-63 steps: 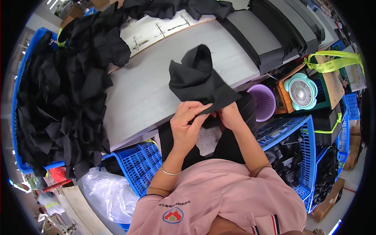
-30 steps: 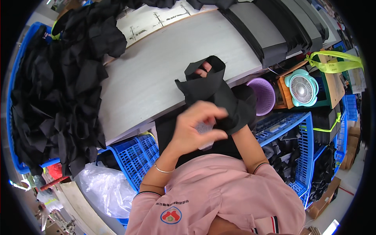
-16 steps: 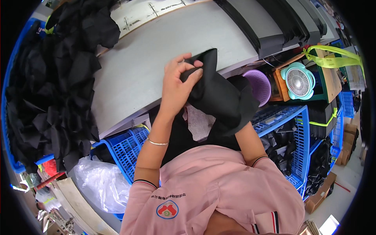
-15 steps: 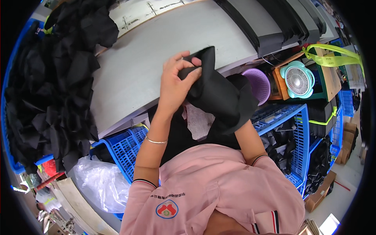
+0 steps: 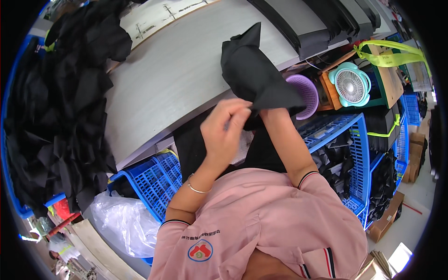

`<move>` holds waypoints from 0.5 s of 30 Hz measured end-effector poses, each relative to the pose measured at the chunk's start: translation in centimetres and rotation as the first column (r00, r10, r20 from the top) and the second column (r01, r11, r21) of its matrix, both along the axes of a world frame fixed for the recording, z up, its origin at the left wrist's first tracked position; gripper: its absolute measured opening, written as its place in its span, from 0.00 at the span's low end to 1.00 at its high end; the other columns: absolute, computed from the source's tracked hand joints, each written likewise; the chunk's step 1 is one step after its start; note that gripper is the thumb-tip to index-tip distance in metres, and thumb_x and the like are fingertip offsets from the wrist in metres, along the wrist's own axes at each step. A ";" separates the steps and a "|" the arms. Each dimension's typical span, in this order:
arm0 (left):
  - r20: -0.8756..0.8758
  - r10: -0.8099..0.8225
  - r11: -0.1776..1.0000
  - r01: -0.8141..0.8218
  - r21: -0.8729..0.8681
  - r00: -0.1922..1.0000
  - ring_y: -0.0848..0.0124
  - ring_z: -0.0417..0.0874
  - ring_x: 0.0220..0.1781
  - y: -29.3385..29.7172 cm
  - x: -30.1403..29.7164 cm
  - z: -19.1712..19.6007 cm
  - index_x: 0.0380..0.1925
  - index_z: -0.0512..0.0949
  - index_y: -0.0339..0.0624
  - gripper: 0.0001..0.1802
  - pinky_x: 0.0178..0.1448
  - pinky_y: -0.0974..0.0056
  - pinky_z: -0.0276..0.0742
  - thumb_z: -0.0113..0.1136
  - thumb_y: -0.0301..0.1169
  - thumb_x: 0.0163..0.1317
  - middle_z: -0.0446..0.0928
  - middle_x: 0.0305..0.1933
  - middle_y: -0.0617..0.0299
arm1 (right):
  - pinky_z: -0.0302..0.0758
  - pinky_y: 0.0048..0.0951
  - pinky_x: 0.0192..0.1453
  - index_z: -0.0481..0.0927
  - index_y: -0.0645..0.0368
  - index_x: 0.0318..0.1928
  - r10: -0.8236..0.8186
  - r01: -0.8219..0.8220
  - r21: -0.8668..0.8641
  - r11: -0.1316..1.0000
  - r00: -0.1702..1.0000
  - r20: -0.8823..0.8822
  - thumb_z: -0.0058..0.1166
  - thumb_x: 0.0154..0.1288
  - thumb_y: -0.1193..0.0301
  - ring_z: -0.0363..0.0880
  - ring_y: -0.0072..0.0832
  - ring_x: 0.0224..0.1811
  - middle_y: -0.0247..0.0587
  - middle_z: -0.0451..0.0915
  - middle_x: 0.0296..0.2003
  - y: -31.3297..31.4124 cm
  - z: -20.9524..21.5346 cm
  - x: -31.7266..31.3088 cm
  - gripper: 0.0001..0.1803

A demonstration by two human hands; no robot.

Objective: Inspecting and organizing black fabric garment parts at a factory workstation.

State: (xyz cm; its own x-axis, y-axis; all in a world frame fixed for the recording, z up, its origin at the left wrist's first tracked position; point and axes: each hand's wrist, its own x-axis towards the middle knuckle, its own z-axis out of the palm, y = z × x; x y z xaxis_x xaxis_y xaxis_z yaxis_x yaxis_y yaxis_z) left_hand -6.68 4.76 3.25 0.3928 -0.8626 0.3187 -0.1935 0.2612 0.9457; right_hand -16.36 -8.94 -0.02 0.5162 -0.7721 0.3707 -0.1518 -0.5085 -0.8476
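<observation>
A black fabric pouch (image 5: 256, 70) is pulled over my right hand, so only the wrist and my right forearm (image 5: 289, 144) show below its opening. Its far end rises to a pointed corner above the edge of the grey table (image 5: 163, 84). At the pouch's near edge, my left hand (image 5: 224, 130) pinches the cloth between thumb and fingers, slightly blurred. The fingers of my right hand are hidden inside the cloth.
Loose black fabric pieces (image 5: 60, 112) heap in a blue crate at left. Stacked black pieces (image 5: 317, 28) lie at the table's far right. Beside them are a purple basket (image 5: 305, 95), a turquoise fan (image 5: 350, 84) and blue crates (image 5: 357, 163). A clear plastic bag (image 5: 123, 224) hangs lower left.
My right hand has pushed up and away inside the pouch, lifting its far end. My left hand has come from the far end back to the near edge.
</observation>
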 end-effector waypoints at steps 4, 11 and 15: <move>-0.555 0.029 0.995 0.031 0.098 0.832 0.83 0.73 0.37 -2.1 2.3 -1.2 0.36 0.82 0.34 0.08 0.42 0.75 0.70 0.61 0.28 0.71 0.78 0.35 0.72 | 0.75 0.30 0.66 0.71 0.63 0.66 -0.009 -0.148 0.425 0.893 0.938 0.346 0.53 0.75 0.66 0.77 0.30 0.62 0.41 0.78 0.61 1.4 -1.0 0.9 0.24; -0.212 0.415 0.910 -0.403 0.101 0.884 0.84 0.71 0.33 -9.3 11.9 -3.1 0.36 0.83 0.35 0.12 0.38 0.74 0.69 0.63 0.34 0.71 0.76 0.29 0.72 | 0.73 0.28 0.58 0.72 0.69 0.64 0.261 -0.239 0.246 0.939 0.964 -0.059 0.52 0.74 0.64 0.76 0.27 0.54 0.51 0.74 0.63 11.5 -1.2 -1.8 0.26; -0.502 0.302 0.935 -0.356 -0.012 0.811 0.84 0.72 0.30 -8.0 16.4 -2.5 0.34 0.82 0.37 0.12 0.35 0.74 0.70 0.64 0.36 0.71 0.78 0.29 0.71 | 0.63 0.37 0.74 0.70 0.65 0.67 0.294 -0.349 0.629 0.695 0.936 0.195 0.50 0.77 0.66 0.64 0.39 0.74 0.55 0.59 0.75 13.2 -1.9 -5.4 0.24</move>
State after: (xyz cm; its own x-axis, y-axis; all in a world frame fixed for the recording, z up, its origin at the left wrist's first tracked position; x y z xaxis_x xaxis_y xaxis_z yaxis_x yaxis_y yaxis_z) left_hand 9.74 -3.28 0.74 0.7735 -0.6275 0.0892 0.1902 0.3641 0.9117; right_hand -21.76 4.30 -1.87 0.7710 -0.6279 -0.1059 -0.0065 0.1585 -0.9873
